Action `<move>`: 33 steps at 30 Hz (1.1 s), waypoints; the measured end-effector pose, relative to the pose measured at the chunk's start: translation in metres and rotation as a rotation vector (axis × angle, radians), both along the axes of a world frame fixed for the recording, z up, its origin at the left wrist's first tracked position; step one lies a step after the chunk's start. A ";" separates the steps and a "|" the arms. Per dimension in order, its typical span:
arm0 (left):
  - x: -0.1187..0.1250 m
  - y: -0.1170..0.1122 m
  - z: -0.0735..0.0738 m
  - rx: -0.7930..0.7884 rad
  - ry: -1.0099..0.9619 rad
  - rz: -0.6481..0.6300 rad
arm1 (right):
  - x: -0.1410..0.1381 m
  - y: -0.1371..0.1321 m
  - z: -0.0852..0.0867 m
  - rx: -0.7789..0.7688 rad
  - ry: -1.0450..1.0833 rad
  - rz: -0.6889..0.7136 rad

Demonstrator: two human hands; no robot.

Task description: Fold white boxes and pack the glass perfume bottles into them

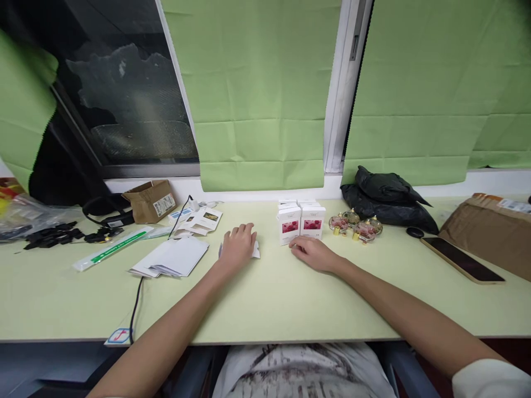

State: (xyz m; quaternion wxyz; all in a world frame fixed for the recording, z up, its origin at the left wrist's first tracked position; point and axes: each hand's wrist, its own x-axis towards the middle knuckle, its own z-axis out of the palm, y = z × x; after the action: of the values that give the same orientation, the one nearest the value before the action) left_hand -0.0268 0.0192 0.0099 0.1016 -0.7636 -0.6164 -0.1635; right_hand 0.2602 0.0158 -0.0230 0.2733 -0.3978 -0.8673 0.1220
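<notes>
My left hand (239, 245) lies palm down over a small white card piece (256, 250), its fingers spread and bent a little. Most of that piece is hidden under the hand. At the front of several upright white boxes (289, 225) with pink flower pictures rests my right hand (312, 252). Its fingers are loosely bent with a small gap at the thumb, and the fingertips touch or nearly touch the lower edge of the front boxes. Right of the boxes stand several round ornate bottles (367, 229) with gold tops.
Folded white papers (174, 257), printed cartons (205, 220) and an open brown box (151, 202) lie to the left, with a black cable (136, 304). On the right are a black plastic bag (385, 199), a phone (460, 260) and a brown parcel (489, 232).
</notes>
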 end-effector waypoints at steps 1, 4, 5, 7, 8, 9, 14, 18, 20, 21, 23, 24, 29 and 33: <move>-0.002 0.000 0.000 -0.027 0.054 0.054 | 0.000 0.000 0.000 0.003 -0.003 0.001; -0.008 -0.002 -0.003 -0.109 0.159 0.117 | 0.000 0.000 -0.001 0.005 -0.006 0.000; -0.009 -0.003 -0.004 -0.108 0.182 0.119 | 0.000 0.000 -0.001 0.004 -0.004 -0.002; -0.008 -0.004 -0.005 -0.091 0.201 0.118 | 0.000 0.000 -0.001 -0.003 -0.001 -0.002; -0.008 -0.004 -0.005 -0.087 0.197 0.120 | 0.001 0.000 -0.001 -0.006 0.000 -0.002; -0.007 -0.004 -0.006 -0.088 0.187 0.118 | 0.001 0.001 -0.001 -0.007 0.001 -0.001; -0.003 -0.001 -0.011 -0.104 0.139 0.091 | 0.000 0.001 -0.002 0.000 -0.002 -0.001; -0.003 0.000 -0.010 -0.186 0.041 0.098 | 0.000 0.001 -0.002 -0.002 0.000 0.003; -0.004 0.000 -0.006 -0.255 -0.054 0.082 | 0.000 0.001 -0.002 -0.002 0.000 0.007; -0.004 0.000 -0.004 -0.281 -0.109 0.074 | 0.000 0.001 -0.002 -0.004 0.000 0.005; -0.003 0.000 0.002 -0.276 -0.217 0.065 | 0.000 0.002 -0.003 -0.010 0.002 0.000; -0.002 -0.001 0.005 -0.243 -0.271 0.069 | 0.000 0.002 -0.003 -0.013 0.003 -0.001; 0.004 -0.008 0.015 -0.015 -0.624 0.007 | 0.001 0.001 -0.002 -0.023 0.019 0.015; 0.011 -0.016 0.013 0.050 -0.853 -0.118 | -0.002 -0.006 0.005 -0.068 0.056 0.083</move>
State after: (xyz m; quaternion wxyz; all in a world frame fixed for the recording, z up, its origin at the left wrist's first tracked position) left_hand -0.0153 0.0034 0.0229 -0.1534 -0.6586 -0.5544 -0.4851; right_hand 0.2585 0.0094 -0.0183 0.2785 -0.3671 -0.8703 0.1739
